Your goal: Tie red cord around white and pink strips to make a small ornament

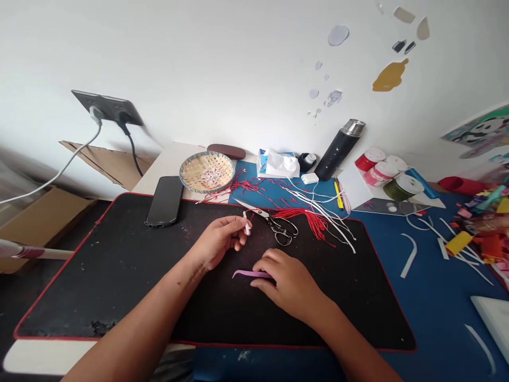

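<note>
My left hand (pixel 221 240) rests on the black mat (pixel 119 276) with its fingers pinched on a small white piece with a red bit (pixel 247 227). My right hand (pixel 287 282) lies lower on the mat, fingers curled down onto purple tweezers (pixel 248 274), whose curved tip points left. Scissors (pixel 274 223) lie just beyond both hands, next to a bundle of red strings (pixel 310 218) and white strips (pixel 334 223).
A woven basket (pixel 207 171) with small red-white pieces and a black phone (pixel 165 200) sit at the mat's far left. A black flask (pixel 340 148), tissue box (pixel 276 162), paint jars (pixel 384 171) and coloured scraps (pixel 481 223) stand at the back and right. Cardboard (pixel 32 217) lies left.
</note>
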Demonstrator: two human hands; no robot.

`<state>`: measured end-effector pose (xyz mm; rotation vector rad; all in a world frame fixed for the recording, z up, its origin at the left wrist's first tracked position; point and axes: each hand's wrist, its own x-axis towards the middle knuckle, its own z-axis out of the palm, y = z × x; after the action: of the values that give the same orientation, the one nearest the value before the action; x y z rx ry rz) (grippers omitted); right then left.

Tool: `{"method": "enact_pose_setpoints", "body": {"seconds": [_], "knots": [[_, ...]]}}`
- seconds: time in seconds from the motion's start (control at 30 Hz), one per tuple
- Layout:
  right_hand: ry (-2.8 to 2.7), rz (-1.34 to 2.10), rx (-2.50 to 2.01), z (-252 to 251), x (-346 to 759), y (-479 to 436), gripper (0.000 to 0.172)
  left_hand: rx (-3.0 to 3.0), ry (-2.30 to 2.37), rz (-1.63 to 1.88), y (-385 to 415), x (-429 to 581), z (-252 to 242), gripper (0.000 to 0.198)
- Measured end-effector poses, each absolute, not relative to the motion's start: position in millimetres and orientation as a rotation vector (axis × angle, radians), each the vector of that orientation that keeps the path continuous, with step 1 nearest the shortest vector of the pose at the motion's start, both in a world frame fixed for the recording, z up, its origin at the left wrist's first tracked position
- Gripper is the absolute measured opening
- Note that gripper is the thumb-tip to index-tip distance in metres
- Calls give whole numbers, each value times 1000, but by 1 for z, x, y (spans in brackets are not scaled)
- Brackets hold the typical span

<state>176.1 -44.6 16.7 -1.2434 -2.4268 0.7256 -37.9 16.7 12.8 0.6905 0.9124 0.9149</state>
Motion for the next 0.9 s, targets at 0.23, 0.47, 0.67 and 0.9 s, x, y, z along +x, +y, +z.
{"method": "enact_pose_setpoints", "body": {"seconds": [0.23,0.47,0.67,0.9], "knots": [[-2205,960,-1298,24,178,-40,6,650,867,928,18,-40,10,35],[-1572,1555,-1356,20,180,-20,18,705,807,909,18,-43,8,33],[-1479,1555,-1363,19,185,-7,29,747,831,936,19,-43,10,35],[-1394,1567,-1372,24,187,0,35,689,818,944,18,-38,6,38]]}}
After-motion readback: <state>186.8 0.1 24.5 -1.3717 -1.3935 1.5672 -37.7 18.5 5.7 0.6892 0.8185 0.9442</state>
